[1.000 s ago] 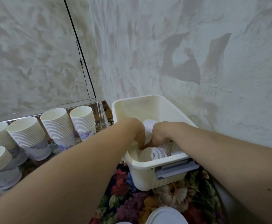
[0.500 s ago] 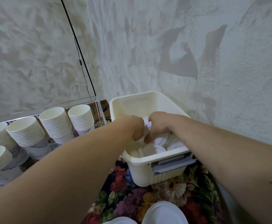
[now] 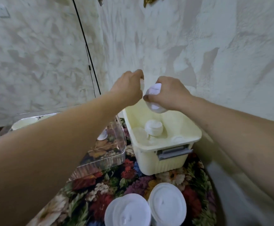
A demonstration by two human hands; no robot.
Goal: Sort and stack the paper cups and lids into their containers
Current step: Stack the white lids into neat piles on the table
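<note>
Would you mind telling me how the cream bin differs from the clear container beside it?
The cream bin is opaque with a grey handle; the clear container is see-through. The bin holds white lids; the container holds paper cups. Both sit open-topped on the floral cloth.

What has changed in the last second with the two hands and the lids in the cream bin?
Both hands have come up out of the cream bin. The right hand now holds a stack of white lids above it; the left hand grips something white at its fingertips, partly hidden. Other lids stay inside the bin, which still stands on the flowered cloth beside the clear box.
</note>
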